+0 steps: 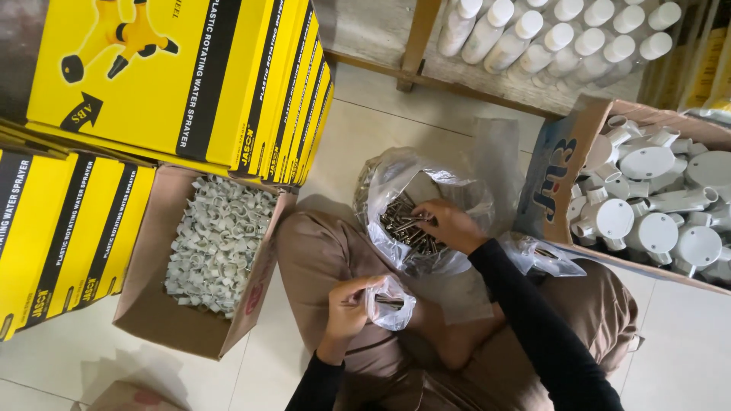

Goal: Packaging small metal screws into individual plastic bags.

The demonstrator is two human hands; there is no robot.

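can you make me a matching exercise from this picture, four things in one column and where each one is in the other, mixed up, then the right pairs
Things
1. large clear bag of metal screws
2. small clear bag
3. cardboard box of small white clips
4. cardboard box of round white junction boxes

Places
A. beside the person's left knee
B. held in the left hand
C. beside the person's right knee
D. on the floor ahead of the knees, with the right hand reaching into it

Pairs: 1-D, 2-B, 3-A, 4-C
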